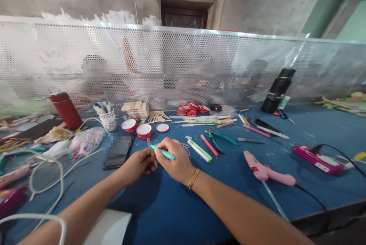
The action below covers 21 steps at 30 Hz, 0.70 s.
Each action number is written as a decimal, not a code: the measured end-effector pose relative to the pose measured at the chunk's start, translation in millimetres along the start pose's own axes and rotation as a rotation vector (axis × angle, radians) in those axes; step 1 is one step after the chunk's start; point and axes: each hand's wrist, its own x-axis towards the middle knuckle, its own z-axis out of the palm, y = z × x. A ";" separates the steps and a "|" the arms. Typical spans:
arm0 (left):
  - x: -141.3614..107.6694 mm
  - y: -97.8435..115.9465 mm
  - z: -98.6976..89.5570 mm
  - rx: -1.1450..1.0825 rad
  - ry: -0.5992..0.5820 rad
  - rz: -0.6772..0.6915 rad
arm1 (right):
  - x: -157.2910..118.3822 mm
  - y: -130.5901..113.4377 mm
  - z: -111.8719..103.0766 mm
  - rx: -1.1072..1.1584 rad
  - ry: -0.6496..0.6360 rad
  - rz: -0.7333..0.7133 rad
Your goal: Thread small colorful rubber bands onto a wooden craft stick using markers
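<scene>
My right hand, with a gold bracelet at its wrist, is closed around a teal marker pen. The pen's tip end points left, toward a small red-tipped piece. That piece stands up from the pinched fingers of my left hand; its lower part is hidden by the fingers. Both hands meet above the blue table, and whether the pen tip touches the piece I cannot tell. Right of my hands lie a green marker, a white one beside it, and a red marker.
Round red-rimmed tins and wooden sticks lie beyond my hands. A dark phone is at the left. A pink glue gun, its cord, and teal pliers are on the right. A perforated screen borders the far edge.
</scene>
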 end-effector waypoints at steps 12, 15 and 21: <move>0.8 -8.3 -0.9 0.024 -0.004 0.051 | -2.3 2.6 0.2 0.034 -0.027 0.010; 1.1 -10.0 -1.8 0.029 0.001 0.050 | -2.3 2.6 0.1 0.042 -0.022 0.012; 2.1 -11.5 -2.7 0.062 0.011 0.061 | -3.1 2.6 0.9 0.068 -0.013 0.028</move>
